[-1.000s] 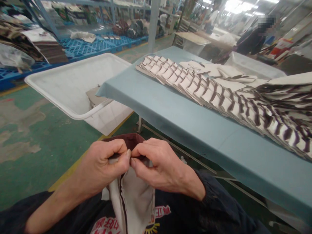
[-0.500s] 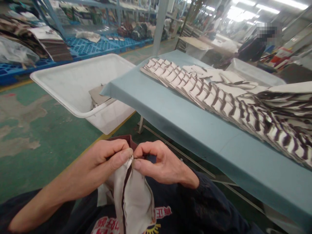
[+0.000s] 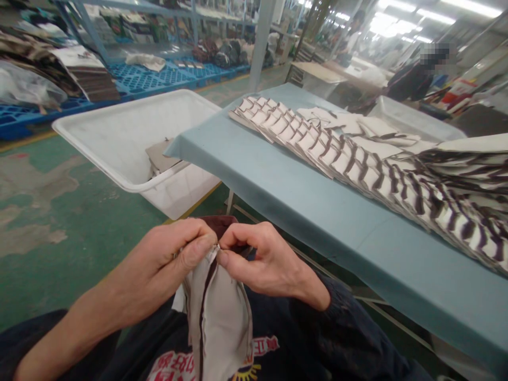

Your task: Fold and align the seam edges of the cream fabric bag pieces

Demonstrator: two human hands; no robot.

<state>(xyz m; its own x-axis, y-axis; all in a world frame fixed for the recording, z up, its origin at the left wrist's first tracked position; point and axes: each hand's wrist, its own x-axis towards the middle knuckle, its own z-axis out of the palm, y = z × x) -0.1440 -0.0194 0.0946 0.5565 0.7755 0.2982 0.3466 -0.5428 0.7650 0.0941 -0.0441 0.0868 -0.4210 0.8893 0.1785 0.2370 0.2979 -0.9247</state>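
Both hands meet low in the middle of the head view, in front of my dark clothing. Between thumb and bent forefinger, my left hand (image 3: pixel 180 254) pinches the top corner of a light grey sewn fabric piece (image 3: pixel 224 323). Right beside it, my right hand (image 3: pixel 264 259) pinches the same edge, fingertips almost touching the left ones. The piece hangs down from the fingers, with a dark brown seam strip running along its length. Some maroon fabric (image 3: pixel 220 222) shows behind the fingers. Whatever lies exactly between the fingertips is hidden.
A table with a blue-grey cover (image 3: pixel 286 190) stands ahead and to the right. Overlapping rows of pale, brown-edged fabric pieces (image 3: pixel 341 153) lie on it. Left of it is a white plastic bin (image 3: pixel 99 127) holding fabric. Blue pallets (image 3: pixel 138 79) stand behind; a person (image 3: pixel 413 79) is farther back.
My hands have shifted slightly, still pinching the fabric edge together. More of the maroon fabric shows behind them, and the hanging piece has swung a little.
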